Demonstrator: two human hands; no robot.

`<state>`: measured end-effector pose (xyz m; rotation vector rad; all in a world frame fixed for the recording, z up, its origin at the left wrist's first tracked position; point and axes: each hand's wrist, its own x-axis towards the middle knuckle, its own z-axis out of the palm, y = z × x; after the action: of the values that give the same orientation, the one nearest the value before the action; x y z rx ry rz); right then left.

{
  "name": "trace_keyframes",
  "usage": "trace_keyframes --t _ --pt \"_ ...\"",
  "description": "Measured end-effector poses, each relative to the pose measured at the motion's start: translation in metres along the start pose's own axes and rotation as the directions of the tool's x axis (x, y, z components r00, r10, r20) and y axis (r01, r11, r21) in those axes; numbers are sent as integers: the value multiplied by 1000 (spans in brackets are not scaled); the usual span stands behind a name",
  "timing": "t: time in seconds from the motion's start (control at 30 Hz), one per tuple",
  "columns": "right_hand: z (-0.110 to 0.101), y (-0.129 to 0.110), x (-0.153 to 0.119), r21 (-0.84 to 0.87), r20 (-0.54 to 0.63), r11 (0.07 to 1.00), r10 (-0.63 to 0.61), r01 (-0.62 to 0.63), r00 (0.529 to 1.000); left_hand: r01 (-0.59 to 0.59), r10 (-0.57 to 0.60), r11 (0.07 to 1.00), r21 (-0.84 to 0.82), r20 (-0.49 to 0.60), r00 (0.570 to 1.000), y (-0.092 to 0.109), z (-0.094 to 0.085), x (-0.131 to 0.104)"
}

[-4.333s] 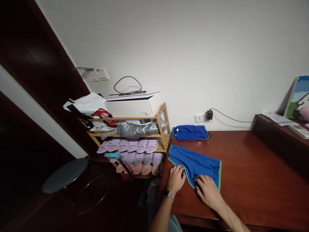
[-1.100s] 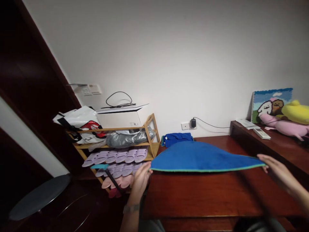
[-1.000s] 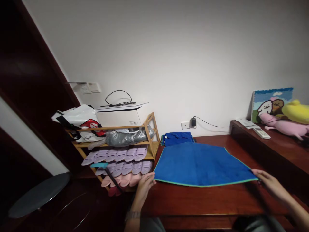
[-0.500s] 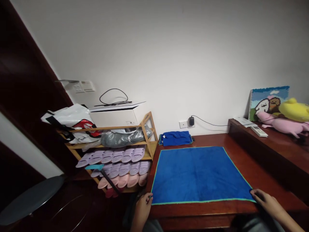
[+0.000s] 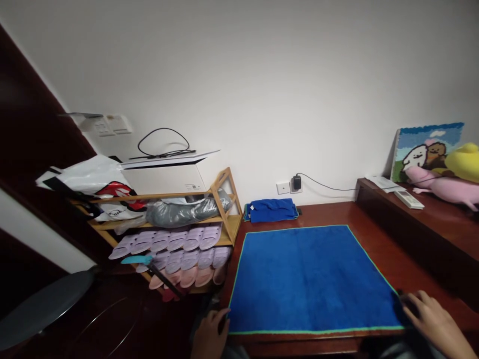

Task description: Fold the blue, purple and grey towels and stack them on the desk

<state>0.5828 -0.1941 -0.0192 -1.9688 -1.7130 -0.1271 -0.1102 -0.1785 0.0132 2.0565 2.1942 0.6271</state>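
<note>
A blue cloth (image 5: 310, 279) with a green edge lies spread flat on the dark red wooden table (image 5: 377, 229). My left hand (image 5: 211, 333) is beside the cloth's near left corner, its thumb and forefinger apart with nothing between them. At the near right corner, my right hand (image 5: 430, 316) hovers just off the cloth's edge, fingers bent but parted and holding nothing. Behind the spread cloth, a folded blue cloth (image 5: 272, 210) rests against the wall.
To the left stands a wooden rack (image 5: 234, 224) with lilac slippers (image 5: 175, 239), a white box (image 5: 164, 179) and a plastic bag (image 5: 93, 174). A raised ledge on the right bears a white remote (image 5: 409, 199), a pink plush toy (image 5: 445, 187) and a picture (image 5: 426, 144).
Both hands have let go of the near corners and moved slightly outward. The cloth's near edge now lies closer to the table's front edge. The view has shifted a little.
</note>
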Motion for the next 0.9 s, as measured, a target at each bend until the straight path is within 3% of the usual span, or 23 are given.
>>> trace_keyframes --t 0.07,0.17,0.27,0.33,0.43,0.53,0.6,0.67,0.8,0.83,0.9 --pt "7 -33 23 40 39 997 -70 69 997 -88 86 996 -20 -97 992 9 2 23" --pt "29 -97 68 104 105 980 -181 171 978 -255 237 963 -83 -181 954 42 11 79" --pt "62 -142 102 70 227 980 -199 188 953 -353 344 935 -42 -146 928 75 30 139" --pt "83 -145 109 3 307 989 -142 148 941 -373 375 927 39 -65 925 82 46 167" --pt "104 -122 105 -59 364 991 -89 118 927 -369 363 920 136 63 930 65 66 182" --pt "109 -108 112 -91 332 989 -77 113 940 -369 368 913 174 38 929 48 78 181" --pt "112 -125 130 -94 289 987 -98 130 952 -367 379 913 180 -38 924 55 83 186" --pt "120 -166 155 -60 277 981 -161 185 947 -388 405 907 164 -86 910 77 89 200" --pt "147 -247 200 21 387 958 -273 287 881 -440 443 892 106 -2 897 120 105 240" --pt "153 -254 207 21 420 958 -269 287 867 -426 424 900 97 36 905 122 108 249" --pt "160 -242 218 -16 463 966 -221 257 858 -383 375 919 96 94 922 112 110 261"
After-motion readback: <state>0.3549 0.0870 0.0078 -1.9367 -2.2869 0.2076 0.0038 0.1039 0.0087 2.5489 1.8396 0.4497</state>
